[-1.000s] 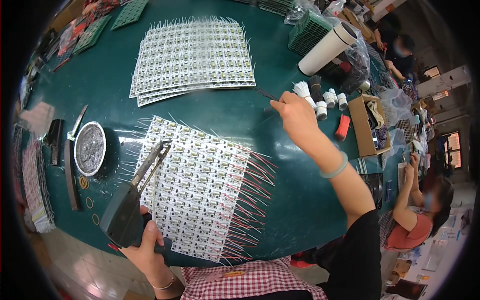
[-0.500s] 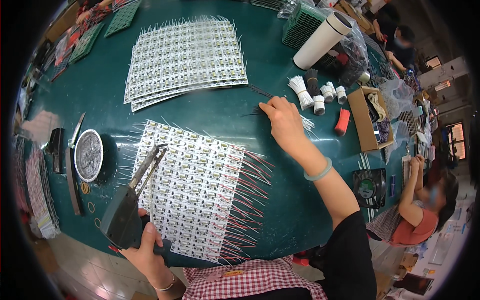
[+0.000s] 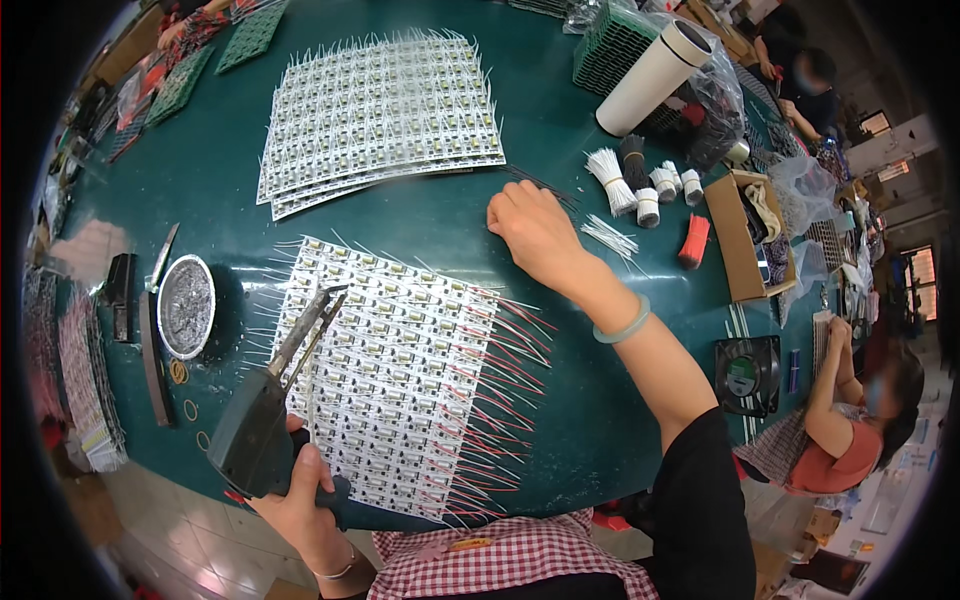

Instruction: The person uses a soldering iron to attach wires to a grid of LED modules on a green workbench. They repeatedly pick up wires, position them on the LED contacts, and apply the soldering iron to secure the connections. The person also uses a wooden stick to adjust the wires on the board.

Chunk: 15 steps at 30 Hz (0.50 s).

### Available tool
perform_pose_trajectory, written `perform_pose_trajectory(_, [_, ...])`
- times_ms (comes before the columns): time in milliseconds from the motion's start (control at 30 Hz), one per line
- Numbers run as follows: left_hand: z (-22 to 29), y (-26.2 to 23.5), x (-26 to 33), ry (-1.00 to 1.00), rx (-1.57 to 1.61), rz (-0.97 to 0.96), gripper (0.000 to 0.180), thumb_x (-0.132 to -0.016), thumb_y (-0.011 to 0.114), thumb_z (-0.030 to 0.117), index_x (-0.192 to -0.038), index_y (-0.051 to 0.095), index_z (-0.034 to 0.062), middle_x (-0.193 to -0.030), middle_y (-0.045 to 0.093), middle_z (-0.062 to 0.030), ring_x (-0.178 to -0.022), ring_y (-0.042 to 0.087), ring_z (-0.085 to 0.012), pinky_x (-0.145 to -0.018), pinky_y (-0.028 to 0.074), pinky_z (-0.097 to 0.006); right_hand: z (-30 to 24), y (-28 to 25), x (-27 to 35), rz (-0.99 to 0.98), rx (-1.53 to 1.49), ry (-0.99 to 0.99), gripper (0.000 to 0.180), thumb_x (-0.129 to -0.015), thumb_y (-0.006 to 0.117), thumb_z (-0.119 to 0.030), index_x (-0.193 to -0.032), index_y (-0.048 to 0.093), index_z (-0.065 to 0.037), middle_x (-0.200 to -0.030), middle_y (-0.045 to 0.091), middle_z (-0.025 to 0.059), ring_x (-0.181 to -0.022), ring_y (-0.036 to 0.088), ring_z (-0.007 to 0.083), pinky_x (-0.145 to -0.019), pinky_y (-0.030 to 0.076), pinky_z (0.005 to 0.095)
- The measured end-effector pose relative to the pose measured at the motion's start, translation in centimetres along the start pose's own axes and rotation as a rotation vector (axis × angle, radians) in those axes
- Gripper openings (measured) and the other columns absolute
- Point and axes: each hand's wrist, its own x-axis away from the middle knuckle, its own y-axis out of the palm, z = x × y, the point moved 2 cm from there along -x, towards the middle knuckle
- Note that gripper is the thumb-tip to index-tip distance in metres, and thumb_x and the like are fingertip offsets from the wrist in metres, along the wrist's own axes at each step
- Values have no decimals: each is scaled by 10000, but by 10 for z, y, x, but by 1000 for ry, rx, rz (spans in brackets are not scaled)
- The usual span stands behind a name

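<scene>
Closed round the soldering gun [image 3: 248, 440], the left hand [image 3: 303, 505] holds its tip over the near board sheet [image 3: 400, 375], which lies on the table [image 3: 590, 420]. Curled beside some black wires [image 3: 545, 186], the right hand [image 3: 532, 228] hides its fingertips; whether it pinches anything cannot be told. Loose white wires [image 3: 610, 237] lie to its right.

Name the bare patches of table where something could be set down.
Bare: the green tabletop between the red wires and the right forearm; another patch between the upper board stack and the white flask. Crowded: around the wire bundles and cardboard box, and at left around the round bowl.
</scene>
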Motion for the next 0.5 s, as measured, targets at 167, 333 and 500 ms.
perform_pose_trajectory(167, [0, 1, 0, -5, -15, -14, 523, -790, 613, -31, -1304, 523, -68, -1102, 621, -162, -568, 500, -107, -433, 367, -208, 5, -17, -22, 257, -390, 107, 33, -878, 610, -39, -900, 585, -34, -907, 581, 135, -914, 559, 314, -802, 447, 402])
perform_pose_trajectory(333, [2, 3, 1, -8, -16, -14, 524, -786, 613, -38, -1302, 526, -70, -1093, 621, -161, -568, 502, -111, -436, 360, -204, 26, -56, -19, 250, -327, 198, 53, -902, 612, -40, -926, 575, -9, -918, 576, 139, -893, 557, 326, -788, 456, 397])
perform_pose_trajectory(500, [-4, 4, 1, -40, 3, -46, 529, -779, 652, -40, -1292, 525, -68, -1084, 630, -170, -578, 525, -113, -439, 380, -209, 33, -21, 20, 69, -196, 160, 147, -856, 688, -61, -943, 579, -16, -899, 564, 129, -895, 547, 331, -801, 455, 414])
